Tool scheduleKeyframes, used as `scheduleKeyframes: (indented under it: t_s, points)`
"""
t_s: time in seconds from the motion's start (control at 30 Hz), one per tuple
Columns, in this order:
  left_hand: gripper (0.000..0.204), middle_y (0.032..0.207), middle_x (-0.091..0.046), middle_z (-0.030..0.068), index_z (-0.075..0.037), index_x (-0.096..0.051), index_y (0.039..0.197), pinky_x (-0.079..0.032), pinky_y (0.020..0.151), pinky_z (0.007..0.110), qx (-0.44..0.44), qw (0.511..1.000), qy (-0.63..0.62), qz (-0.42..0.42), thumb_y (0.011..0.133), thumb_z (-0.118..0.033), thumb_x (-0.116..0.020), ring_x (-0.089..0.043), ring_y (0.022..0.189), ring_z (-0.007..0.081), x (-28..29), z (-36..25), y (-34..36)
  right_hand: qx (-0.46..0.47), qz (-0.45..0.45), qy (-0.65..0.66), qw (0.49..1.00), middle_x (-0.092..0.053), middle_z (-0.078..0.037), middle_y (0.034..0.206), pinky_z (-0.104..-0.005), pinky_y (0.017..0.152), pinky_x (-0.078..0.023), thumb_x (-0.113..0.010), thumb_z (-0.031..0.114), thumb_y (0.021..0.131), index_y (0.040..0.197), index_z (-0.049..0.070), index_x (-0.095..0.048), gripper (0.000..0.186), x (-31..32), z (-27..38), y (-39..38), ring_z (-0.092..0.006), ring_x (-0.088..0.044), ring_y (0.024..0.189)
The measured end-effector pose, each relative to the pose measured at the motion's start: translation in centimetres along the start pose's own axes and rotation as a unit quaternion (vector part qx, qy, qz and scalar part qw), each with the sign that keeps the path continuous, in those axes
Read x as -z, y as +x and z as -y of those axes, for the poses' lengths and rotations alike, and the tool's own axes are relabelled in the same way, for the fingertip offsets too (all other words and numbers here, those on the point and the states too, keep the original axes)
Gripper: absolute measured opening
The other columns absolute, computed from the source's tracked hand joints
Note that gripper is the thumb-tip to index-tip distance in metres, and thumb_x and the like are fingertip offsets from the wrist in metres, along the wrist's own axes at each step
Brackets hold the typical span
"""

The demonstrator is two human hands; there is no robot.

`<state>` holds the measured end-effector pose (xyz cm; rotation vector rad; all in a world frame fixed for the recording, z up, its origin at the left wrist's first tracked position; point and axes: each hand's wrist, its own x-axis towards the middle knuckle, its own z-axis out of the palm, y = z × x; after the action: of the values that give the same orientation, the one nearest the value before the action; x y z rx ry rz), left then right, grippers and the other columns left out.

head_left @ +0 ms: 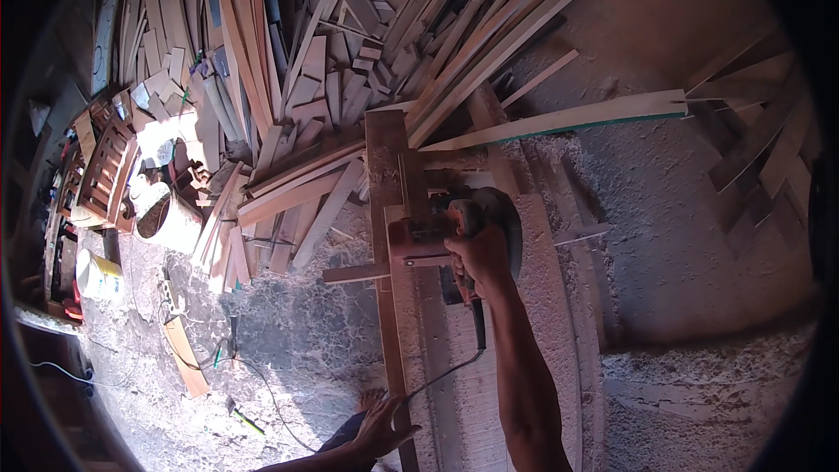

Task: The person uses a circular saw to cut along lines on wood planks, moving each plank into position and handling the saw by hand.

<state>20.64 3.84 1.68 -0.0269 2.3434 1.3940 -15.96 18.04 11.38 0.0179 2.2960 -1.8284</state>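
Note:
My right hand (pixel 481 255) is closed round the handle of a corded circular saw (pixel 426 238) with a red motor housing and a dark round part on its right side. The saw stands on a pale, dust-covered wooden work surface (pixel 537 315). A dark cord (pixel 479 328) runs from its rear toward the lower left. My left hand (pixel 384 430) lies lower down at the left edge of this surface, fingers stretched and apart, close to the cord. Whether its fingertips touch the cord I cannot tell. A narrow strip of wood (pixel 357 273) sticks out leftward beside the saw.
Piled planks and offcuts (pixel 350 79) fill the far side. One long curved board (pixel 559 122) has a green edge. To the left stand a white bucket (pixel 170 220), a smaller tub (pixel 99 275) and a slatted wooden piece (pixel 109 170). A hammer-like tool (pixel 246 418) lies on the floor.

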Motion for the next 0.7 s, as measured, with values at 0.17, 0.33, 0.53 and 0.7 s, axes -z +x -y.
scheduleKeyframes:
  t_s: [0.17, 0.33, 0.53, 0.7]
  points:
    - [0.097, 0.159, -0.038, 0.0266, -0.006, -0.034, 0.158, -0.025, 0.12, 0.061, -0.033, 0.982, 0.131, -0.134, 0.082, -0.041, -0.084, -0.035, 0.15, 0.041, 0.0, -2.4, 0.9, -0.104, -0.017, -0.031, 0.994, -0.067, -0.007, 0.079, -0.0364, 0.062, -0.051, -0.078, 0.012, 0.072, 0.097, 0.002, -0.071, 0.028, 0.4, 1.3, 0.5, -0.0165, -0.067, 0.069]
    - [0.083, 0.161, -0.036, 0.0198, -0.004, -0.035, 0.156, -0.028, 0.12, 0.057, -0.142, 0.963, 0.227, 0.024, 0.086, -0.025, -0.076, -0.032, 0.151, 0.0369, -1.3, -2.6, 2.3, -0.105, -0.014, -0.002, 0.994, -0.064, -0.005, 0.075, -0.035, 0.054, -0.048, -0.077, 0.006, 0.075, 0.09, 0.002, -0.067, 0.018, -0.4, 2.8, 1.7, -0.0146, -0.063, 0.063]
    - [0.067, 0.154, -0.045, 0.0185, -0.001, -0.046, 0.148, -0.035, 0.119, 0.051, -0.213, 0.961, 0.172, 0.039, 0.085, -0.007, -0.07, -0.039, 0.148, 0.0366, -1.3, -3.9, 2.8, -0.106, -0.004, 0.019, 0.994, -0.063, -0.006, 0.075, -0.0343, 0.053, -0.046, -0.076, 0.005, 0.076, 0.091, 0.003, -0.065, 0.02, -0.5, 3.0, 3.1, -0.0144, -0.063, 0.062]
    - [0.065, 0.154, -0.045, 0.0205, -0.003, -0.047, 0.148, -0.039, 0.117, 0.051, -0.2, 0.965, 0.163, 0.043, 0.087, -0.004, -0.069, -0.04, 0.148, 0.0373, -0.9, -4.3, 3.0, -0.087, 0.0, 0.024, 0.996, -0.06, -0.004, 0.071, -0.0328, 0.049, -0.044, -0.074, 0.003, 0.079, 0.092, 0.004, -0.062, 0.018, -0.9, 3.2, 4.5, -0.013, -0.058, 0.057]
